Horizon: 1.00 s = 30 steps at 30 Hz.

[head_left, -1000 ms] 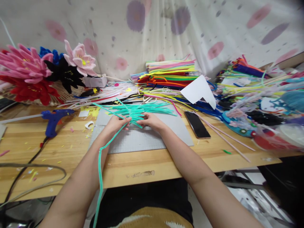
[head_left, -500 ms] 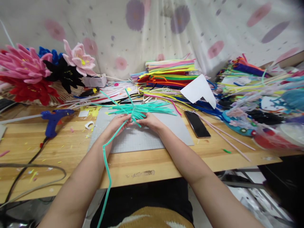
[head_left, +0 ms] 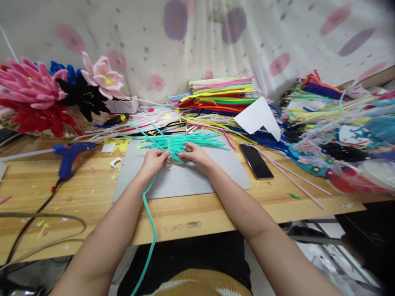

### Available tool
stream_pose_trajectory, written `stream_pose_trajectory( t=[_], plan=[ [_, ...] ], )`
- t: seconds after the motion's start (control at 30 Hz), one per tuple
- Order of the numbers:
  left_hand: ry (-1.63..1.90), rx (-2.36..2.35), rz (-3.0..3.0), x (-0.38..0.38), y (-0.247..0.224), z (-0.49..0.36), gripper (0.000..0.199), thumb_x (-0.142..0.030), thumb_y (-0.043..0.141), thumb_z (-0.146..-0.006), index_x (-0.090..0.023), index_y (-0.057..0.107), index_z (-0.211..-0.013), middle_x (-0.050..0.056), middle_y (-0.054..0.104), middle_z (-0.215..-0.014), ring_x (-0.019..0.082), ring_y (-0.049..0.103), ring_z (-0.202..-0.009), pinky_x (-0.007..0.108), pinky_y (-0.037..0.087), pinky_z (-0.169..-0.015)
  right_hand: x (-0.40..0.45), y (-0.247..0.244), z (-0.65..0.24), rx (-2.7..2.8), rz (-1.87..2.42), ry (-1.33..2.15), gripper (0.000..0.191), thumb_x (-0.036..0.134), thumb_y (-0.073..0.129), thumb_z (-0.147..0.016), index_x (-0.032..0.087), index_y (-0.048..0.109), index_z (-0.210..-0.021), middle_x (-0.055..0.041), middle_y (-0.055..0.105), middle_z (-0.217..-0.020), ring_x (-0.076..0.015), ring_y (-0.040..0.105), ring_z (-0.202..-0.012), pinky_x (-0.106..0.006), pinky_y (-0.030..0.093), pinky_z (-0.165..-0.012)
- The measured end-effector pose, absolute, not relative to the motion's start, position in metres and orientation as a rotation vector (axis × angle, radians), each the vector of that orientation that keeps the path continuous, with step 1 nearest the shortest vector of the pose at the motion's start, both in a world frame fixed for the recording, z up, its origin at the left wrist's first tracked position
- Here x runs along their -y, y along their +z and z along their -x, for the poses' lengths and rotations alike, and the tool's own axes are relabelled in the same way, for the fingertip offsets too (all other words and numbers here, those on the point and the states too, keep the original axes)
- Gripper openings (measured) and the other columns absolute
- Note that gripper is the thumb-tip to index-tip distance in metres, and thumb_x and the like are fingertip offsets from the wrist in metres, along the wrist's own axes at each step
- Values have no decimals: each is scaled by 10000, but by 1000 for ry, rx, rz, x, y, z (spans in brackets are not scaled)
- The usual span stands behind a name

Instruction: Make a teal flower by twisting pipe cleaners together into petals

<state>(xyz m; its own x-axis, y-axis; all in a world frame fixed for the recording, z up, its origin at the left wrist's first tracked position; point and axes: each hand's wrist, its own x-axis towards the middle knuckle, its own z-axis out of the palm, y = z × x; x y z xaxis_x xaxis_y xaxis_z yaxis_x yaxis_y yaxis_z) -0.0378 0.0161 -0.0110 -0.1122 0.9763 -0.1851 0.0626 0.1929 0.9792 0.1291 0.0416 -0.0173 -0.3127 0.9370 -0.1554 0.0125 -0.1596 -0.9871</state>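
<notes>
Five fuzzy flowers [head_left: 31,84] (pink, red, blue, black and pale pink) can be told apart towards the back left of the surface [head_left: 95,205]; the picture's edge crops the leftmost, and the blue one is mostly hidden. Nearer the left end lies one blue glue gun [head_left: 68,158], its cord running out of view.

One grey mat [head_left: 191,181] lies mid-surface, partly covered by the turquoise stem bundle [head_left: 174,143], whose overlapping stems are too many to count. The left hand [head_left: 155,160] has its grip pinched on the bundle's near left side; the right hand [head_left: 197,156] has thumb and fingers closed on its near right side, the far fingers hidden. One long turquoise strand [head_left: 152,234] drops from the left hand over the front edge, out of the picture.

Behind the bundle, towards the back edge, is one stack of coloured stems [head_left: 222,96], uncountable, with one white paper piece [head_left: 259,119] at its right. One dark phone [head_left: 256,161] lies just beside the mat's right side, then two pale pink stems [head_left: 296,183] slant towards the front edge. Clear plastic wrapping [head_left: 361,176] at the right end blurs what it covers.
</notes>
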Motion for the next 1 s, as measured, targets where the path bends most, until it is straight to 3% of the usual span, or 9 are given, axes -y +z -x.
stream_pose_trajectory(
  t=[0.13, 0.23, 0.4, 0.57, 0.77, 1.0],
  plan=[
    [1140, -1436, -1019, -16, -12, 35, 242, -286, 682, -646, -117, 561, -522, 10, 577, -498, 86, 516, -407, 211, 456, -413, -45, -5, -137, 1412, 1249, 988, 360, 294, 697, -630, 179, 534, -929, -34, 584, -897, -123, 538, -746, -269, 465, -681],
    [1154, -1434, -1047, -17, -17, 33, 217, -267, 639, -676, -122, 564, -534, 16, 579, -514, 99, 525, -418, 229, 467, -426, -43, 9, -129, 1648, 1214, 634, 252, 313, 631, -721, 156, 597, -915, -40, 583, -867, -126, 518, -759, -261, 433, -709],
    [1168, -1566, -1189, -18, -22, 31, 137, -201, 604, -670, -147, 580, -546, 10, 568, -480, 121, 524, -398, 231, 433, -429, -37, 29, -87, 2189, 1213, 657, 407, 359, 602, -772, 183, 573, -1138, -8, 622, -809, -126, 533, -721, -235, 377, -656],
    [1175, -1611, -1193, -16, -15, 32, 105, -169, 589, -638, -144, 580, -537, 11, 555, -458, 132, 513, -402, 241, 422, -432, -40, 41, -62, 2384, 1228, 468, 196, 316, 499, -850, 202, 654, -885, -22, 655, -887, -147, 548, -801, -236, 332, -656],
    [1230, -1409, -1148, -14, -16, 29, 190, -287, 613, -643, -135, 581, -532, 7, 550, -503, 109, 484, -460, 238, 444, -432, -52, 52, -68, 2389, 1113, 513, 166, 247, 493, -837, 162, 631, -799, -9, 621, -749, -112, 497, -688, -214, 290, -615],
    [1323, -1366, -743, -16, -6, 35, 148, -231, 653, -626, -122, 571, -569, 3, 555, -532, 97, 513, -499, 223, 459, -463, -56, 45, -91, 2100, 1074, 730, 133, 262, 535, -801, 152, 610, -813, 13, 580, -688, -94, 479, -632, -210, 321, -611]
  ],
)
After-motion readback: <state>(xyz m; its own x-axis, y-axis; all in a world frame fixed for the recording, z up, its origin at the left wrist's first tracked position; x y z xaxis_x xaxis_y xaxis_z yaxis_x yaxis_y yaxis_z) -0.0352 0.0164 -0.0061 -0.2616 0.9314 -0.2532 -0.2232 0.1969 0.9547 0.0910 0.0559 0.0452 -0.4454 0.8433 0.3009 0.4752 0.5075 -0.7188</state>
